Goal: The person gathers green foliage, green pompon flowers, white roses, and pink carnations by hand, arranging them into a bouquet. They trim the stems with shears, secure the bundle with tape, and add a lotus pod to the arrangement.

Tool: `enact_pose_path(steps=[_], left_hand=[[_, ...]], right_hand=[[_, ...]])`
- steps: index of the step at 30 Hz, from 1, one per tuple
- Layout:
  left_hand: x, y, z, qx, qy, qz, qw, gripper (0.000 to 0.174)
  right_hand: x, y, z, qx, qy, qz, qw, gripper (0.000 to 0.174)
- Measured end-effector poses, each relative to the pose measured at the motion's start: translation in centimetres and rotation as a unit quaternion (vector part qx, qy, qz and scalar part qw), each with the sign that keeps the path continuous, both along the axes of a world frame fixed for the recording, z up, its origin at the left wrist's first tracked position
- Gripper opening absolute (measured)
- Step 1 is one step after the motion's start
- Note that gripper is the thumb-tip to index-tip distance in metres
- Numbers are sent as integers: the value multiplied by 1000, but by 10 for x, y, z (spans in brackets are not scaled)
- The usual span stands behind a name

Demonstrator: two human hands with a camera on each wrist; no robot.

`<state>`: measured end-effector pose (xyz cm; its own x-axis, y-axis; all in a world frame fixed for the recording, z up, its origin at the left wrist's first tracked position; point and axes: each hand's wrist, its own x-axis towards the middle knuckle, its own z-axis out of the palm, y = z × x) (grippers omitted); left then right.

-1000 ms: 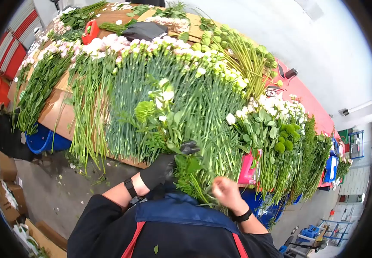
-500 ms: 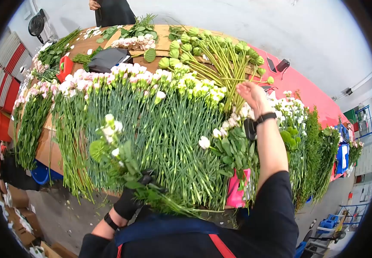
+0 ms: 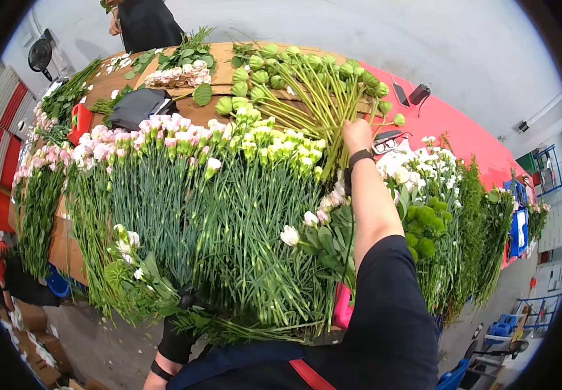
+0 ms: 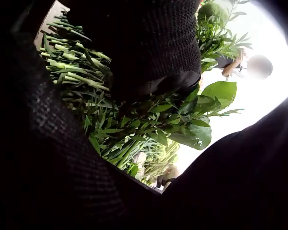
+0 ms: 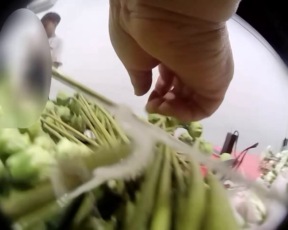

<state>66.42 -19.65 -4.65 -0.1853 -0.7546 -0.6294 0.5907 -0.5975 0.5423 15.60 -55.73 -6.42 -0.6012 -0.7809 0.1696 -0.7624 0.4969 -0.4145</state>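
Observation:
My left hand (image 3: 177,341), in a black glove, grips a mixed bouquet low at the front table edge. White blooms (image 3: 127,246), a fluffy green flower (image 3: 116,274) and leafy sprigs (image 3: 196,318) stick out of it, its stems pointing right. The left wrist view shows the gloved fingers (image 4: 168,52) curled round leafy greenery (image 4: 153,120). My bare right hand (image 3: 357,136) is stretched forward over the long stems of green lotus buds (image 3: 281,68). In the right wrist view its fingers (image 5: 182,103) hang loosely curled just above the stems (image 5: 168,191), thumb apart, nothing showing between them.
Rows of pale carnations (image 3: 183,133) with long stems cover the table's middle. White roses (image 3: 289,235) and green pompon flowers (image 3: 427,224) lie right, glasses (image 3: 388,142) beyond my right hand. A black bag (image 3: 139,109) and red container (image 3: 79,123) stand left. Another person (image 3: 148,26) stands behind the table.
My right hand has gone from beside the bouquet's stems forward to the lotus stems, its fingers now more curled. My left hand has carried the bouquet left and lower in view.

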Motion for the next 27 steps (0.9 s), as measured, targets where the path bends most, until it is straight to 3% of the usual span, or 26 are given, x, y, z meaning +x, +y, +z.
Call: enact_pose_path(steps=[2,5,6,8,11,13,14,16,18,21,24,27], left_hand=[[0,2,-2,-8,-7,-6,1000,39],[-3,5,0,-1,-9,-8,1000,38],[-4,5,4,7,-6,-7,1000,37],[-10,6,9,1,-16,-14,1000,36],[-13,4,11,-27,-26,-32,999,34],[-12,4,6,-9,5,-20,1000,34],[-12,4,4,-4,0,-18,1000,34],[-11,6,3,12,-11,-15,1000,33],[-14,6,14,10,15,-3,1000,34],[-11,8,9,5,25,5,1000,36],[-9,6,1,-4,57,0,998,39],[-8,5,1,-15,65,-31,997,40]], right_hand=[[-37,-4,-20,25,-43,-70,996,41],[-84,-2,-61,81,-102,-4,991,47],[-86,-5,-64,95,-200,-19,975,44],[-104,-15,-87,85,-132,-2,988,40],[-81,4,-59,92,-34,-3,995,29],[-83,9,-69,73,-175,-8,982,17],[-82,8,-74,64,-244,-8,968,12],[-69,9,-64,-114,-341,-123,925,9],[-70,11,-40,-218,-522,-83,821,5],[-41,27,27,-271,-661,-82,695,7],[-19,54,75,-244,-721,26,648,10],[44,109,145,-237,-684,113,680,11]])
